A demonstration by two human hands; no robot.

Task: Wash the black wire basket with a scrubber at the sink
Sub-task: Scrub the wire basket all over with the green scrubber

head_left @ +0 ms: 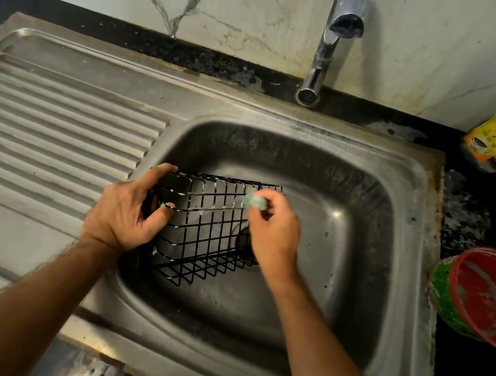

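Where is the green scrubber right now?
In the head view, the right hand pinches the green scrubber against the black wire basket's upper right edge, over the sink.

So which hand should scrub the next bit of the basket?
The right hand, probably. It already pinches the green scrubber against the basket near its top edge, above the sink. The left hand grips the basket's end, steadying it.

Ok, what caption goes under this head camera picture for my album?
Left hand holds black wire basket in the sink; right hand scrubs it with green scrubber.
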